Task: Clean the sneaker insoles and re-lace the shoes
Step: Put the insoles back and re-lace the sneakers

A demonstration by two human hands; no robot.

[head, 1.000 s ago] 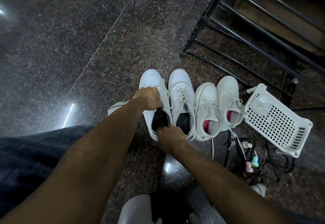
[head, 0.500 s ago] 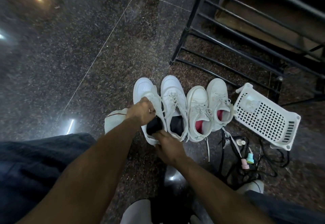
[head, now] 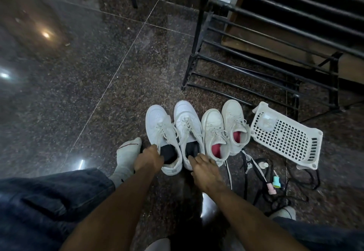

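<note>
Sitting on a dark, speckled polished-stone floor [head: 102, 69], glossy enough to be throwing back lamp glare in pale spots at the left, thin pale joint lines crossing between the slabs. Resting four white sneakers side by side, toes pointing away, just in front of a black metal shoe rack [head: 262, 40] with bare horizontal bars, a wooden panel showing behind it. Gripping the collar of the leftmost sneaker [head: 160, 132] with the left hand [head: 148, 160], fingers curled over the rim beside its dark insole [head: 168, 153]. Laying the right hand [head: 202, 169] at the heel of the second sneaker [head: 187, 124], fingers loosely spread and reaching its rim by the dark lining; whether actually pinching anything, cannot tell. Standing touching to the right, a second pair [head: 224, 130] with red insoles, laces trailing loose onto the floor. Lying tilted just right of that pair, a white perforated plastic basket [head: 285, 138]. Sprawling near the basket, a tangle of black cords [head: 262, 180] with small pink and teal bottles among them. Stretching a grey-socked foot [head: 127, 156] beside the left hand, dark denim covering the leg at lower left.
</note>
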